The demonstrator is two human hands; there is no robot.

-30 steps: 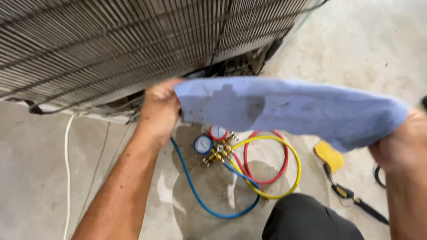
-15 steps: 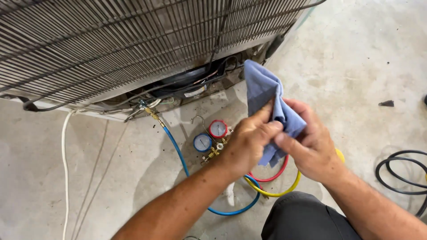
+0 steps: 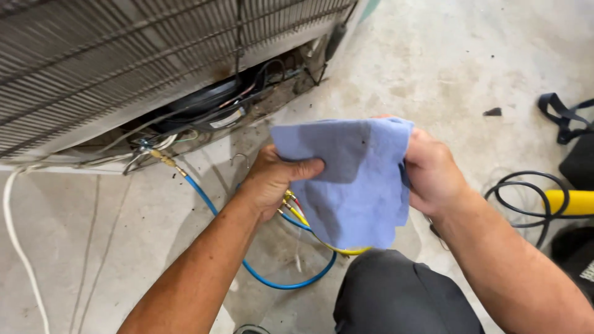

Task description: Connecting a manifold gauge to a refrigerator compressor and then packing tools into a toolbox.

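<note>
Meanwhile, cloth: blue cloth [image 3: 354,179] held folded above the hoses [image 3: 297,272], near the appliance's coils [image 3: 124,62].
Left hand: left hand [image 3: 275,179] clamped on its left edge, thumb on top.
Right hand: right hand [image 3: 433,170] gripping the right edge.
Handling: likely light, soft, limp; best pinched at edges.

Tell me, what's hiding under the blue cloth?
Below the blue cloth, held by the left hand and right hand, a yellow hose, a blue hose and brass fittings peek out. Whatever else lies there is covered.
</note>
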